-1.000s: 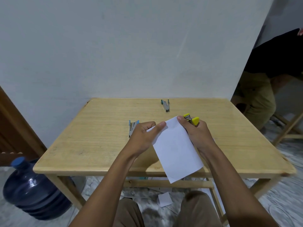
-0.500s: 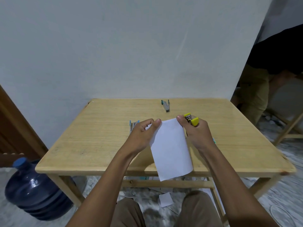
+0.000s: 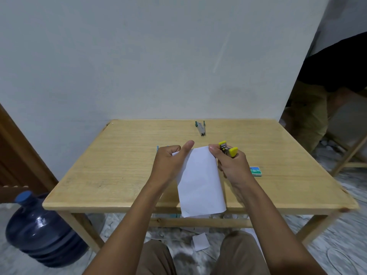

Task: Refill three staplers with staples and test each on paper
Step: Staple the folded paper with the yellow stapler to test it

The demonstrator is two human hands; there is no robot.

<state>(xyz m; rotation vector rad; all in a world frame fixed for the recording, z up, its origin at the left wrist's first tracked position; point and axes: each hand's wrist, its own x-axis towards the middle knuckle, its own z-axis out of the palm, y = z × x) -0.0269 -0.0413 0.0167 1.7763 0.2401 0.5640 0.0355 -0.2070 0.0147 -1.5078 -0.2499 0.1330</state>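
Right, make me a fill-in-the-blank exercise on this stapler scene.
1. The stapler in the right hand has ____ plastic ends.
2. The paper, pinched by the left hand, is coloured ____.
3. The staple box lies on the table, to the ____ of the right hand.
4. The water jug beside the table is dark ____.
Missing words: yellow; white; right; blue.

Pale wooden counter (image 3: pixel 119 175) against white wall, knot at near right corner. Green-tipped stapler (image 3: pixel 201 128) lies at far middle, its two arms parted at far end. Small blue-green staple box (image 3: pixel 256 171) lies flat toward right, mid-depth. Blue stapler (image 3: pixel 157 148) left of centre, only tip showing.
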